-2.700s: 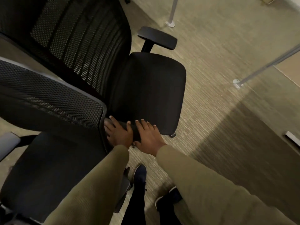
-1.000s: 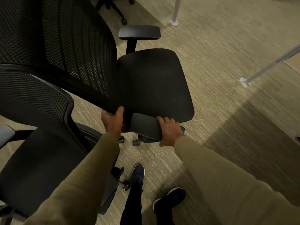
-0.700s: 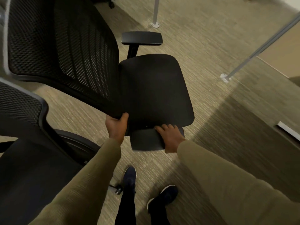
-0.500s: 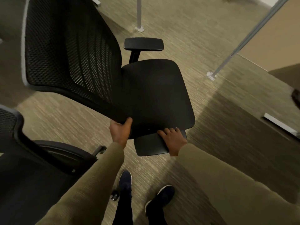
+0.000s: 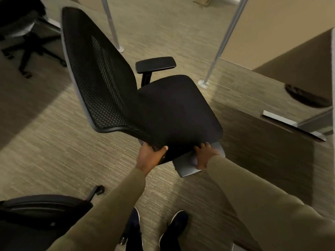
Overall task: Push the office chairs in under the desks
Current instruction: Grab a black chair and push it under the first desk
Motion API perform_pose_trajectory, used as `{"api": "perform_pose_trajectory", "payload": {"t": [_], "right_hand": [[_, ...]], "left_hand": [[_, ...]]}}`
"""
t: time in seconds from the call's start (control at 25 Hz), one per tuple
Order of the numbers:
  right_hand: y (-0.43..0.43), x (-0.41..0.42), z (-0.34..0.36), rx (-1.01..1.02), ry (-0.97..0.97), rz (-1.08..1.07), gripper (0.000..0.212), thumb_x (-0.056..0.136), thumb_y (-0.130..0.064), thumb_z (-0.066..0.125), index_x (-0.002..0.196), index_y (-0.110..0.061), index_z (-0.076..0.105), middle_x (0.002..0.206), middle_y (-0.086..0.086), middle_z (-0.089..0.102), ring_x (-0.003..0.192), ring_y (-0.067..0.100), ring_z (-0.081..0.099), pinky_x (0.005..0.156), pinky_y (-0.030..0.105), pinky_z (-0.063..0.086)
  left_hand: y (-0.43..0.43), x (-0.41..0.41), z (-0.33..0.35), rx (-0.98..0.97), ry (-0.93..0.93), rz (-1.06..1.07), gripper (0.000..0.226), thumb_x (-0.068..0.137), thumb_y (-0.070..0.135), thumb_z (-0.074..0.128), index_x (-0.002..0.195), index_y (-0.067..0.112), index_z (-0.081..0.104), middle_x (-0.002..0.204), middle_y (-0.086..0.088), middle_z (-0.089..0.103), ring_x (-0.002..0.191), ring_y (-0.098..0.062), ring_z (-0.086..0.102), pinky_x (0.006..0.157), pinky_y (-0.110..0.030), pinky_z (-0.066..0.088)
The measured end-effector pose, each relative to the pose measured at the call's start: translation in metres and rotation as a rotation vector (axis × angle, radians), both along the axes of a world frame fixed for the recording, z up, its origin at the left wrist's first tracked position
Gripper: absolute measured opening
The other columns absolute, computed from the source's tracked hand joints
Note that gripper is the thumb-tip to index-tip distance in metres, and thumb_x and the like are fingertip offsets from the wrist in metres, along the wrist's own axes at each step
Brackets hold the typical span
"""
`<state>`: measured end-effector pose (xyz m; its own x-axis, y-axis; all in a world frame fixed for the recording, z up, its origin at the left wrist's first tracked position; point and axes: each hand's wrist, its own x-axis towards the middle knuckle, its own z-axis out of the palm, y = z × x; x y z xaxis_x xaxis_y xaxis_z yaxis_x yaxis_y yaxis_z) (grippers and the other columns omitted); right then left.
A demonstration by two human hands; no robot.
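A black office chair (image 5: 174, 109) with a mesh backrest (image 5: 97, 78) stands on the carpet in the middle of the head view, its seat facing right toward a desk (image 5: 282, 33). My left hand (image 5: 150, 156) grips the lower edge of the backrest near the seat. My right hand (image 5: 204, 156) rests on the near armrest (image 5: 186, 165), fingers curled over its edge. The far armrest (image 5: 155, 64) points toward the desk's metal leg (image 5: 219, 49). The chair's base is hidden under the seat.
A second black chair (image 5: 36, 214) sits at the bottom left. A third chair (image 5: 23, 29) stands at the top left. Another desk leg (image 5: 112, 24) rises behind the backrest. A desk foot bar (image 5: 290, 122) lies at the right. My feet (image 5: 172, 230) stand on the carpet.
The chair has rolled forward and to the right, away from the second chair and closer to the desk legs. Both hands stayed on it; I have stepped after it.
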<state>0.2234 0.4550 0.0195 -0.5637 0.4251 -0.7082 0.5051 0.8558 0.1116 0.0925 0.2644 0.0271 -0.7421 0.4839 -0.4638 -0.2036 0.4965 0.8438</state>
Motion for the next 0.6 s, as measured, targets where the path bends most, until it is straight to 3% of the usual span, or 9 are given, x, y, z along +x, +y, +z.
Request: {"api": "perform_pose_trajectory", "payload": {"t": [0.08, 0.16, 0.28, 0.36, 0.4, 0.52, 0.6], "right_hand": [[0.023, 0.013, 0.009, -0.047, -0.028, -0.061, 0.072, 0.090, -0.042, 0.058, 0.151, -0.016, 0.031, 0.150, 0.013, 0.036, 0.138, 0.036, 0.037, 0.108, 0.045, 0.040], [0.042, 0.023, 0.028, -0.134, 0.007, -0.156, 0.069, 0.090, -0.046, 0.059, 0.148, -0.014, 0.039, 0.146, 0.013, 0.045, 0.131, 0.034, 0.048, 0.105, 0.044, 0.043], [0.053, 0.026, 0.076, -0.333, 0.324, -0.351, 0.061, 0.092, -0.053, 0.060, 0.138, -0.015, 0.051, 0.136, 0.008, 0.058, 0.125, 0.028, 0.054, 0.102, 0.038, 0.044], [0.046, 0.020, 0.120, -0.422, 0.581, -0.437, 0.061, 0.090, -0.062, 0.056, 0.132, -0.019, 0.055, 0.129, 0.004, 0.063, 0.118, 0.023, 0.058, 0.098, 0.036, 0.046], [0.040, 0.014, 0.141, -0.451, 0.682, -0.453, 0.064, 0.088, -0.069, 0.052, 0.131, -0.022, 0.055, 0.126, 0.002, 0.064, 0.115, 0.020, 0.059, 0.097, 0.036, 0.047], [0.016, -0.006, 0.198, -0.528, 0.893, -0.480, 0.070, 0.087, -0.074, 0.047, 0.136, -0.026, 0.053, 0.124, -0.003, 0.064, 0.114, 0.015, 0.060, 0.096, 0.032, 0.049], [0.000, -0.024, 0.223, -0.537, 0.948, -0.465, 0.067, 0.090, -0.070, 0.049, 0.138, -0.024, 0.050, 0.122, -0.004, 0.063, 0.115, 0.015, 0.060, 0.093, 0.030, 0.049]], "left_hand": [[0.011, 0.002, 0.012, -0.077, 0.072, -0.145, 0.028, 0.086, 0.024, 0.075, 0.110, 0.017, 0.065, 0.097, 0.004, 0.072, 0.095, -0.013, 0.070, 0.079, -0.028, 0.057], [0.019, -0.002, 0.029, -0.102, 0.164, -0.228, 0.028, 0.087, 0.023, 0.073, 0.113, 0.016, 0.065, 0.109, 0.004, 0.069, 0.105, -0.014, 0.064, 0.085, -0.023, 0.048], [0.025, -0.023, 0.063, -0.076, 0.325, -0.160, 0.039, 0.091, 0.014, 0.071, 0.127, 0.007, 0.060, 0.121, 0.000, 0.062, 0.119, -0.022, 0.055, 0.091, -0.011, 0.041], [0.024, -0.041, 0.086, 0.031, 0.387, -0.066, 0.036, 0.090, 0.005, 0.070, 0.125, 0.005, 0.060, 0.109, 0.004, 0.060, 0.112, -0.026, 0.057, 0.077, 0.000, 0.040], [0.025, -0.051, 0.096, 0.109, 0.365, -0.013, 0.037, 0.091, 0.003, 0.068, 0.126, 0.007, 0.058, 0.108, 0.006, 0.060, 0.110, -0.026, 0.058, 0.079, -0.006, 0.045], [0.042, -0.085, 0.124, 0.190, 0.360, 0.076, 0.036, 0.102, 0.020, 0.053, 0.138, 0.015, 0.050, 0.125, 0.000, 0.064, 0.119, -0.020, 0.060, 0.101, -0.042, 0.050], [0.060, -0.107, 0.139, 0.248, 0.397, 0.092, 0.041, 0.105, 0.027, 0.043, 0.145, 0.016, 0.045, 0.138, -0.006, 0.058, 0.128, -0.016, 0.055, 0.111, -0.047, 0.044]]}}
